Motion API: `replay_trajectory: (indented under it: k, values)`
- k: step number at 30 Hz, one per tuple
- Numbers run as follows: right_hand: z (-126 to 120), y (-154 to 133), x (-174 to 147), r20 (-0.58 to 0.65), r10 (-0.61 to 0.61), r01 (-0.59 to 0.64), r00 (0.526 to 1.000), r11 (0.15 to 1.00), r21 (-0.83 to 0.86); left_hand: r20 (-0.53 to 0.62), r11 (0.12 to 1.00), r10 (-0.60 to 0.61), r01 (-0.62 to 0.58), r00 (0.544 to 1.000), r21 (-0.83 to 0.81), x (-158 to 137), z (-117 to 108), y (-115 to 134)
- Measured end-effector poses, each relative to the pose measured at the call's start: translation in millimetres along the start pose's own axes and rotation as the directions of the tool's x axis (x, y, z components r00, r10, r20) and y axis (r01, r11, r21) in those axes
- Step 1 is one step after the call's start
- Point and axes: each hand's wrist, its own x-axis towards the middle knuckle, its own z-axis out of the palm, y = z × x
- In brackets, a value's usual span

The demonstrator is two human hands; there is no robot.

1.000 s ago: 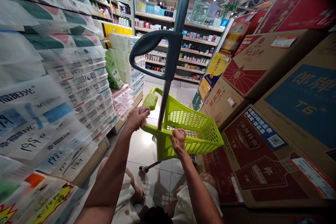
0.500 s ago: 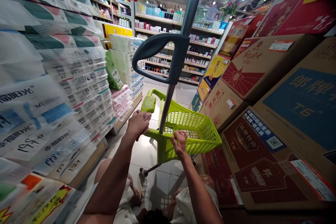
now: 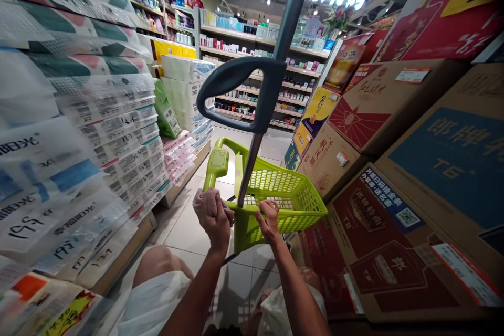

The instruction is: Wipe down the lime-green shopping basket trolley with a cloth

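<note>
A lime-green basket trolley (image 3: pixel 299 189) with perforated sides stands in front of me on the tiled floor. Its long grey pole slants upward and carries a dark grey loop handle (image 3: pixel 271 92). My left hand (image 3: pixel 217 224) is closed around a crumpled pinkish-grey cloth (image 3: pixel 210 200), pressed against the near corner of the trolley's green side rail (image 3: pixel 216 165). Fingers of my right hand (image 3: pixel 268 218) are hooked over the basket's near rim, right of the pole. The basket's visible floor shows only its mesh.
Stacked plastic-wrapped paper packs (image 3: pixel 122 136) line the left on low platforms. Cardboard liquor boxes (image 3: pixel 370 110) are piled close on the right, near the basket's side. Shelves of cosmetics (image 3: pixel 232 52) stand across the far end, with tiled floor between.
My left hand has moved toward me along the green rail, and its wrist has turned, bringing the cloth into plain view. My right hand keeps its place on the rim.
</note>
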Motion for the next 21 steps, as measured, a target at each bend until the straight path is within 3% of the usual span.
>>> replay_trajectory:
  k: [2, 3, 5, 7, 12, 14, 17, 19, 21]
  values:
    - [3.1, 5.5, 3.0, 0.024, -0.012, 0.012, 1.0, 1.0, 0.006, -0.059, 0.981, 0.126, -0.116, 0.99, 0.159, 20.0, -9.0, 4.8]
    - [4.9, 7.6, 4.8, 0.03, -0.01, 0.01, 1.0, 1.0, 0.01, 0.002, 0.965, 0.145, -0.142, 0.989, 0.222, 33.5, -14.1, 6.7]
    - [7.9, 9.7, 7.9, 0.029, 0.012, -0.013, 1.0, 1.0, 0.028, 0.191, 0.933, 0.112, -0.169, 0.975, 0.318, 63.6, -21.8, 9.4]
    - [9.0, 9.5, 10.2, 0.014, 0.037, -0.038, 0.999, 0.998, 0.058, 0.292, 0.915, 0.038, -0.151, 0.956, 0.375, 94.2, -23.2, 10.4]
    - [3.1, 10.2, 16.0, 0.013, 0.066, -0.067, 0.998, 0.994, 0.09, 0.32, 0.949, -0.025, -0.078, 0.947, 0.304, 146.2, -6.6, 5.8]
    - [-1.2, 12.8, 18.7, 0.023, 0.054, -0.056, 0.998, 0.994, 0.091, 0.269, 0.966, 0.007, -0.075, 0.963, 0.247, 145.8, -3.5, 2.4]
    - [-6.2, 11.2, 18.3, -0.017, 0.03, -0.028, 0.999, 0.995, 0.091, 0.227, 0.981, 0.035, -0.077, 0.973, 0.179, 117.4, -12.0, -1.8]
    - [-5.9, 1.1, 12.5, -0.14, 0.033, -0.024, 0.99, 0.998, 0.063, 0.209, 0.988, 0.052, -0.081, 0.977, 0.133, 85.0, -23.1, -2.6]
    - [-1.9, -17.3, 2.7, -0.339, 0.011, -0.007, 0.941, 1.0, 0.014, 0.188, 0.99, 0.09, -0.109, 0.978, 0.093, 51.7, -32.5, -1.2]
